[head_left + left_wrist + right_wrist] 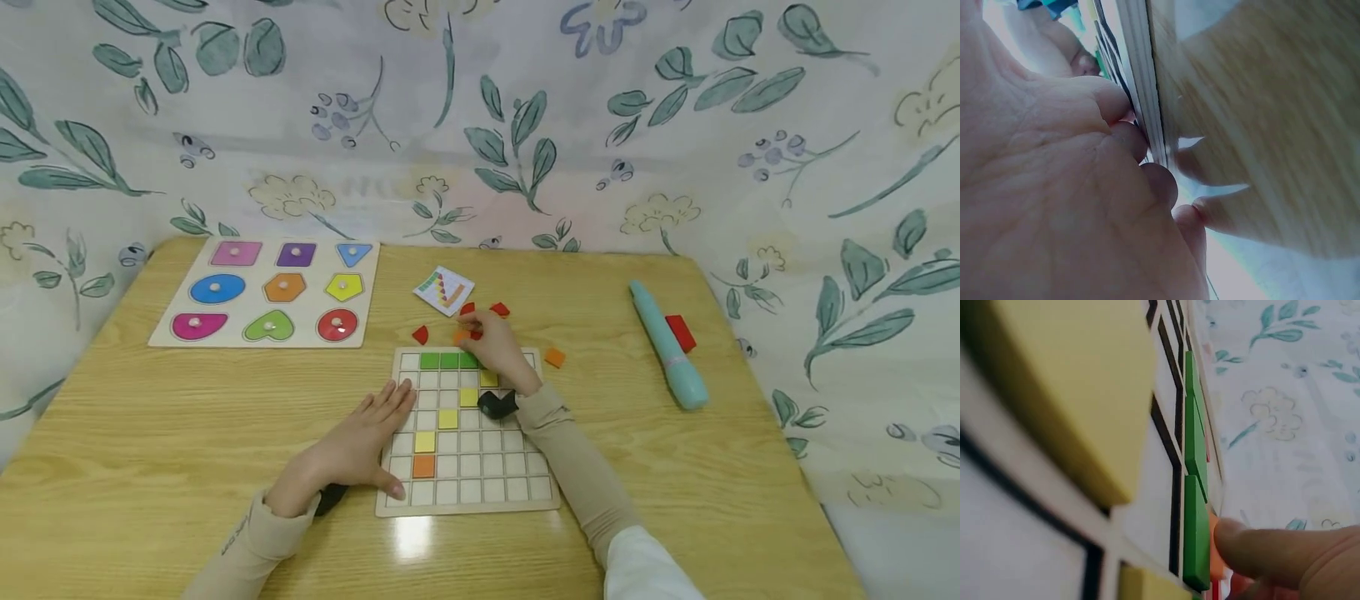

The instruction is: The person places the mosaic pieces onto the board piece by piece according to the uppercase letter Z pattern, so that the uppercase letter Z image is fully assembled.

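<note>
A wooden grid board (492,492) lies on the table with green tiles (450,361) along its top row, a diagonal of yellow tiles (447,419) and one orange tile (423,466) low on the left. My left hand (356,442) rests spread on the board's left edge, fingers straight. Just past the top edge, my right hand (498,346) pinches at an orange square tile (1215,544); its thumb (1260,547) touches the tile, while the other fingertips are partly hidden. Red quarter-round pieces (421,335) lie around that hand.
A pattern card (444,290) lies behind the loose pieces. Another orange tile (554,357) is right of the board. A shape-puzzle board (251,283) is at the back left. At the right lie a turquoise tube-like object (670,350) and a red piece (681,333). Patterned cloth hangs behind.
</note>
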Demonstrator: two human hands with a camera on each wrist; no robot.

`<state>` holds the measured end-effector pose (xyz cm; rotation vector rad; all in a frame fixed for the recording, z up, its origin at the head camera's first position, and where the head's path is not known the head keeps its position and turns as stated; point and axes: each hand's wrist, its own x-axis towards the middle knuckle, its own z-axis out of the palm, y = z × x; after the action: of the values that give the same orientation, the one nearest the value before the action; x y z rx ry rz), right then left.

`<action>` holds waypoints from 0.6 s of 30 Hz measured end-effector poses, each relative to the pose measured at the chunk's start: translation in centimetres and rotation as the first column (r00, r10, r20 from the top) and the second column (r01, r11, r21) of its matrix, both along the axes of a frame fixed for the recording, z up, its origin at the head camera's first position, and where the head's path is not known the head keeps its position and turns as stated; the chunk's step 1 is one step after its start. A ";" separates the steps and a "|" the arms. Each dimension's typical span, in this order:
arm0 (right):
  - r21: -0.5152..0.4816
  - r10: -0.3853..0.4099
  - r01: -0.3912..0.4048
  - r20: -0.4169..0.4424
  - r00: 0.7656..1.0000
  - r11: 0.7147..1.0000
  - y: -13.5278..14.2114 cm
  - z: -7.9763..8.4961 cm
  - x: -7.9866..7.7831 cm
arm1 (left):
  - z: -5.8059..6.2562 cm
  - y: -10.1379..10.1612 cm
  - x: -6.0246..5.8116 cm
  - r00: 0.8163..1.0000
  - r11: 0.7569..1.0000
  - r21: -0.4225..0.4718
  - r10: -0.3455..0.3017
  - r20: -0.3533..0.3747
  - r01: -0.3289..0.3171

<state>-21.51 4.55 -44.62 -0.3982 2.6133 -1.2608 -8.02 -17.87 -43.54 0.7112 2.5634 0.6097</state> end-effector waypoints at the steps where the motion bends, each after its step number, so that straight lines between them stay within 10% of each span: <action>1: 0.013 -0.002 0.002 -0.009 1.000 1.000 0.1 0.0 0.0 | 0.1 0.0 0.0 1.000 1.000 0.002 -0.002 0.001 0.002; 18: 0.036 -0.006 0.006 -0.010 1.000 0.999 0.2 -0.2 -0.2 | 0.6 0.2 0.0 1.000 1.000 0.010 -0.003 0.006 0.003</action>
<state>-21.76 4.73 -44.81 -0.3919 2.6429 -1.2151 -8.01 -17.67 -42.97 0.7151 2.5549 0.6230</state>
